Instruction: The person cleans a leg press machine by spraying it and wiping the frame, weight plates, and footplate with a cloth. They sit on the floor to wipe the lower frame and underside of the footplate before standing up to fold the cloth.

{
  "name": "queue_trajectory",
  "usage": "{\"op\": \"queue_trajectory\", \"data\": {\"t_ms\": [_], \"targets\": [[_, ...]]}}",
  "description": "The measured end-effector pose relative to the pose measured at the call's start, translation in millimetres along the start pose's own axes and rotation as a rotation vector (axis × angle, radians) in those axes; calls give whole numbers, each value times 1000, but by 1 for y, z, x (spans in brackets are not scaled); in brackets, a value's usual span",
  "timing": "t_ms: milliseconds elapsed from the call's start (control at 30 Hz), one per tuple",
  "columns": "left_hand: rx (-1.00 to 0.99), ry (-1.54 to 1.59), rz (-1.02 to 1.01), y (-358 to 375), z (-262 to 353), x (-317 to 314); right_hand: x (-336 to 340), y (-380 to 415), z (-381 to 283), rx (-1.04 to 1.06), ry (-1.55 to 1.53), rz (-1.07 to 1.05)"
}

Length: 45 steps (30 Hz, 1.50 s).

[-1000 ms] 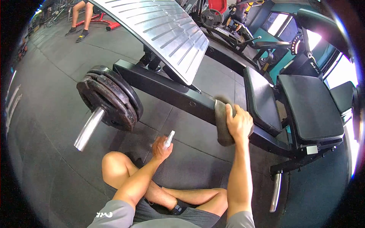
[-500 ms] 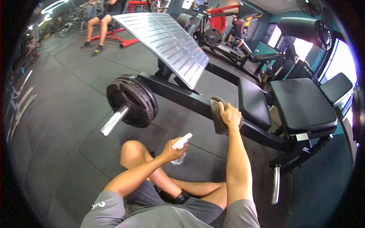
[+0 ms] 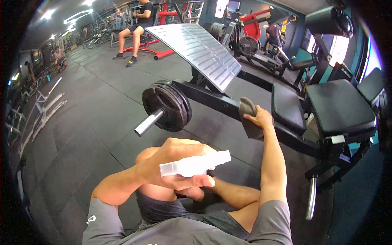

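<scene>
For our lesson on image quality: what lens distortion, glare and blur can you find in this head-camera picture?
Head view: fisheye lens bends straight edges and leaves dark vignetted corners. The windows at upper right are blown out white. The ribbed metal footplate reflects light brightly. The white spray bottle in the left hand sits close and looks oversized, slightly soft. The right hand on the grey cloth is reasonably sharp.

Clear plastic spray bottle (image 3: 196, 165): lower body hidden by left hand (image 3: 175, 161). Grey folded cloth (image 3: 249, 118) covers part of black steel frame rail (image 3: 212, 102); right-hand fingers partly out of sight behind cloth. Distant people too small/blurred.
</scene>
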<state>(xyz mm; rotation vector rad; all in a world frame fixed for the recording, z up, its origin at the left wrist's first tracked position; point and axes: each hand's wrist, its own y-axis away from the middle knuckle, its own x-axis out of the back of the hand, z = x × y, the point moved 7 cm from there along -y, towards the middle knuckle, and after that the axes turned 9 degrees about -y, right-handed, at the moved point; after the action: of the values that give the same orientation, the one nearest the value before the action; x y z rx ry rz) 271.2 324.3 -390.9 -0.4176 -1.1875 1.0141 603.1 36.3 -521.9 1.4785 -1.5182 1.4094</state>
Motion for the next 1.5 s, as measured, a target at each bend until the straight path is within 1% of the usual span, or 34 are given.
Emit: {"op": "queue_trajectory", "data": {"t_ms": [67,133,200,233,300,333,433,467,500,533,600,667,700,733,800,833,933,967,1000,1067,1100,1133,1200,1267,1300,1333,1400,1433,1467,1500], "targets": [[-2,-16,-34,-4,12,-4,-4,-1,3,-58,12,10],[71,-96,-80,-5,23,-10,-5,-7,12,-104,-27,39],[181,-107,-278,0,24,-19,-7,-9,11,-113,0,41],[205,-56,-318,2,18,-22,-10,-12,12,-118,6,63],[338,93,-319,15,-7,-34,-11,-12,11,-143,7,84],[397,155,-316,18,-21,-37,-11,-13,11,-120,12,86],[392,167,-402,11,-48,-45,-7,-10,8,-162,-10,114],[348,153,-376,13,-58,-47,-5,-7,4,-187,-35,132],[492,258,-529,26,-76,-50,-9,-8,4,-196,-38,96],[486,274,-591,29,-89,-49,-7,-11,7,-200,-31,76],[423,244,-478,17,-113,-43,-6,-11,2,-96,-43,131],[523,253,-484,12,-136,-46,-7,-14,2,-136,-73,49],[574,254,-493,8,-146,-47,-8,-14,6,-102,-77,58],[592,235,-481,6,-153,-48,-9,-16,8,-66,-86,74],[628,205,-475,7,-165,-60,-11,-16,14,-98,-53,37],[645,196,-421,5,-170,-61,-13,-16,19,-84,-69,37],[675,118,-371,4,-182,-73,-17,-10,31,-57,-124,20],[632,36,-311,3,-184,-72,-15,-9,26,-39,-145,16],[619,-40,-366,-1,-189,-75,-10,-7,24,-30,-158,17],[566,-163,-492,-19,-194,-79,-13,-1,38,-66,-21,-24],[576,-221,-374,-28,-199,-67,-14,3,38,52,0,100],[588,-204,-235,-33,-210,-57,-12,-2,33,23,-73,52],[732,-171,-66,-40,-227,-33,-10,-6,29,-40,-32,36],[809,-184,41,-37,-238,-21,-10,-10,23,-57,-23,18],[856,-183,67,-33,-242,-19,-7,-18,17,-126,-7,-91],[903,-178,93,-34,-241,-17,-5,-24,15,-130,-10,-99],[924,-263,61,-44,-223,-6,-1,-35,19,-235,-205,-155],[929,-311,43,-54,-210,7,28,-44,2,-315,-207,-71],[999,-315,-8,-69,-192,27,54,-55,-21,-388,-212,13],[1025,-267,46,-92,-164,63,72,-60,-43,-477,-272,15]]}}
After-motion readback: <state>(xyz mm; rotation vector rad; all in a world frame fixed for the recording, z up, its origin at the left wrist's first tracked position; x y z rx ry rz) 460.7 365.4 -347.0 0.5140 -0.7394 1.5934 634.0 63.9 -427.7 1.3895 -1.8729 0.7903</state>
